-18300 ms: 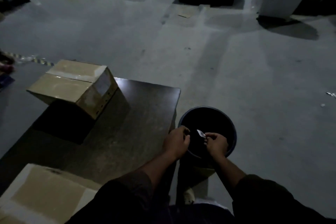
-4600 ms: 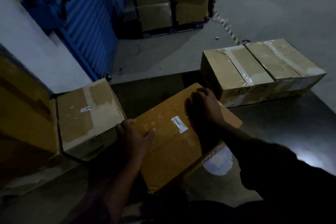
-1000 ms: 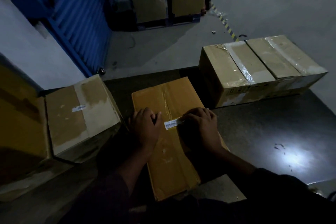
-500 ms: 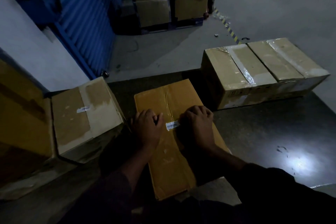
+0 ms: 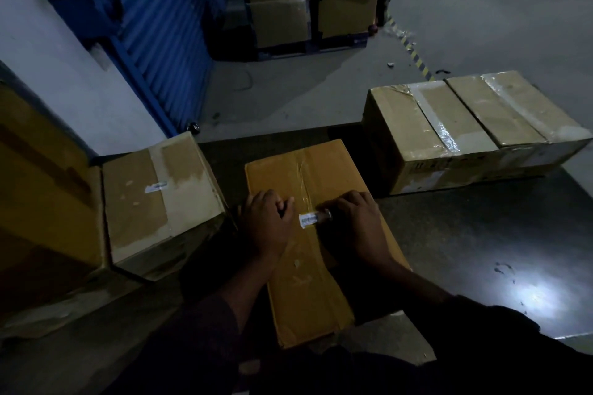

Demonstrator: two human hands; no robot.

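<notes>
Dim warehouse table (image 5: 465, 250) bears the orange carton (image 5: 308, 292) at its middle, both forearms reaching over it: left hand (image 5: 266, 224) resting with fingers curled, right hand (image 5: 356, 221) pinching the white label (image 5: 308, 220) on the carton's top.

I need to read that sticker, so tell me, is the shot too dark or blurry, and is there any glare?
Head view: dim overall; the white label on the orange box is softly blurred, its print unreadable; a bright glare patch sits on the dark tabletop at right, well away from the label.
</notes>
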